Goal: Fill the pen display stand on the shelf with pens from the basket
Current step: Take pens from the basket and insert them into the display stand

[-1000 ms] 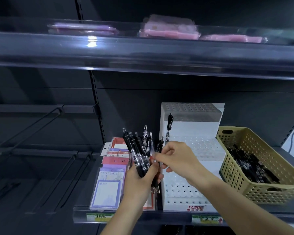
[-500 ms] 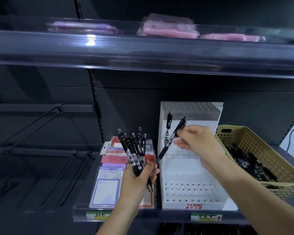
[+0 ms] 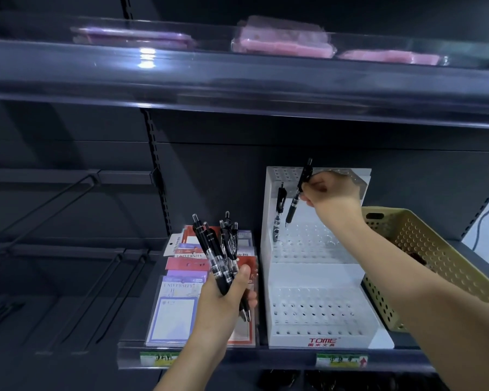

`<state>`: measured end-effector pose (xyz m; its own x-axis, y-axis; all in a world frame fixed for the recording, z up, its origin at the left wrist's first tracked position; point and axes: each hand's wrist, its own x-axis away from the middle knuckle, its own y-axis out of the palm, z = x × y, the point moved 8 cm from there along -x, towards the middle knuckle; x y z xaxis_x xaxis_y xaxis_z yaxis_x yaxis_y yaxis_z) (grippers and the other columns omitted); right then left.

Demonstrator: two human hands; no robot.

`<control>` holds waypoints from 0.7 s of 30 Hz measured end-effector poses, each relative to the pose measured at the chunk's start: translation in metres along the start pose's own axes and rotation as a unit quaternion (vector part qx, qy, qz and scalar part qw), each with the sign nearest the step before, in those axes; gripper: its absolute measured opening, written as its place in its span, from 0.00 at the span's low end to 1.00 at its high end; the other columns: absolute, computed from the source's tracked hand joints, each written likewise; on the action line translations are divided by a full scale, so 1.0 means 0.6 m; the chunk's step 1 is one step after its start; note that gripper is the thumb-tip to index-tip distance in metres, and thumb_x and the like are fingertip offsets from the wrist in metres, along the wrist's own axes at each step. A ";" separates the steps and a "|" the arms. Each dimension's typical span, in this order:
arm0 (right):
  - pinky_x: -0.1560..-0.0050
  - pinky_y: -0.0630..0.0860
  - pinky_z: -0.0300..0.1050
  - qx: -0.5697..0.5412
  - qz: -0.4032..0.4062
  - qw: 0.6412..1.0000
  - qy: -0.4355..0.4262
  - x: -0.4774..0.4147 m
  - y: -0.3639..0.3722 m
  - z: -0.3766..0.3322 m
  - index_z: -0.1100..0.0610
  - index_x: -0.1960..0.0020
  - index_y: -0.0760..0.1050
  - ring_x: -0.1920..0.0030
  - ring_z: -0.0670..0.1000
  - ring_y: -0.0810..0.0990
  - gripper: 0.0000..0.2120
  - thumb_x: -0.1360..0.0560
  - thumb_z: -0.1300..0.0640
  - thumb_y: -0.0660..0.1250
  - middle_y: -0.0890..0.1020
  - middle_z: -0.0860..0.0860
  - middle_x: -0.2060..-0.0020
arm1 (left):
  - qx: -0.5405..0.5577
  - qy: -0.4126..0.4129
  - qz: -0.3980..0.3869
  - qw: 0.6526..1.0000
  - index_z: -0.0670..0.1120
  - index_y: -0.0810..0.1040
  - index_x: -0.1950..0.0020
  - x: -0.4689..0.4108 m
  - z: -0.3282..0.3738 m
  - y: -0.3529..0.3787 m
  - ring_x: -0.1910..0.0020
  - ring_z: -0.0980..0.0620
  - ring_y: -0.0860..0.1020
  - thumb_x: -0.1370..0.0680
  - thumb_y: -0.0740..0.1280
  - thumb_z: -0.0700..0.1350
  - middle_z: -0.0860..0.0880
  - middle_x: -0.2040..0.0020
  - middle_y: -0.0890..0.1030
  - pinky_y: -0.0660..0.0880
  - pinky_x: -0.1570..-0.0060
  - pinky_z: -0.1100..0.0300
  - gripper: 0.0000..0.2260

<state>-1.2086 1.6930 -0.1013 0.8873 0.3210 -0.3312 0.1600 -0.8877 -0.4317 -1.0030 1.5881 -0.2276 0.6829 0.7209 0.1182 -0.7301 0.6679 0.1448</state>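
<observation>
Both hands are occupied. Closest to the camera, the left hand (image 3: 223, 301) is wrapped round a fanned bundle of black click pens (image 3: 213, 249), tips down, over the flat plastic-sleeved notepad packs (image 3: 175, 311) lying at the front of the dark shelf (image 3: 266, 359). Just right of those packs stands the white stepped plastic display stand (image 3: 322, 314), its rows of holes almost all vacant. Farther back, the right hand (image 3: 332, 190) pinches a single black pen (image 3: 296, 197) near its clip; the pen is tilted, its tip just above the upper rows of holes and close beside the one standing black pen (image 3: 279, 213) already planted there. I would bring the pen upright first, choose the hole next to the planted one and feed it straight down, so the neighbour is not knocked. The left grip needs to be firm, since the bundle splays. Right of the stand sits the tan perforated plastic basket (image 3: 412, 235), its contents mostly hidden behind the right forearm, which crosses near its rim. Above, pink packets (image 3: 283, 42) lie on a higher shelf.
</observation>
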 end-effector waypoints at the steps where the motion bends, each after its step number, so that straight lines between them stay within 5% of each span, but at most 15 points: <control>1: 0.50 0.80 0.53 0.003 -0.002 1.000 0.002 -0.001 0.004 0.003 0.57 0.59 0.78 0.57 0.54 0.83 0.05 0.26 0.59 0.66 0.84 0.54 0.62 | 0.002 -0.002 -0.001 1.000 0.42 0.74 0.59 0.000 -0.001 0.000 0.69 0.50 0.77 0.24 0.65 0.48 0.44 0.67 0.78 0.75 0.72 0.66 0.10; 6: 0.58 0.76 0.41 0.055 -0.037 0.998 0.002 0.008 0.029 0.012 0.58 0.58 0.79 0.58 0.56 0.82 0.05 0.25 0.59 0.65 0.84 0.55 0.62 | 0.034 -0.027 -0.002 0.999 0.40 0.74 0.55 -0.001 -0.006 -0.001 0.70 0.50 0.77 0.22 0.63 0.49 0.43 0.66 0.78 0.75 0.72 0.66 0.12; 12: 0.60 0.75 0.44 0.096 -0.066 0.993 0.012 0.016 0.049 0.029 0.64 0.58 0.79 0.56 0.63 0.80 0.09 0.26 0.60 0.64 0.83 0.63 0.61 | 0.025 -0.011 -0.013 1.000 0.40 0.72 0.56 0.004 0.007 0.002 0.75 0.54 0.75 0.20 0.60 0.45 0.42 0.67 0.77 0.68 0.78 0.68 0.10; 21: 0.59 0.76 0.42 0.081 -0.058 0.995 0.022 0.015 0.048 0.039 0.60 0.51 0.79 0.59 0.54 0.81 0.07 0.26 0.58 0.66 0.83 0.53 0.60 | 0.037 0.010 -0.011 0.999 0.38 0.72 0.52 0.006 0.022 0.015 0.70 0.52 0.75 0.21 0.61 0.44 0.42 0.63 0.75 0.68 0.78 0.69 0.08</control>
<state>-1.2061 1.6779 -0.1363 0.8855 0.3998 -0.2366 0.1929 -0.7797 -0.5956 -1.0066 1.5942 -0.2128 0.6978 0.7100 0.0950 -0.7104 0.6689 0.2191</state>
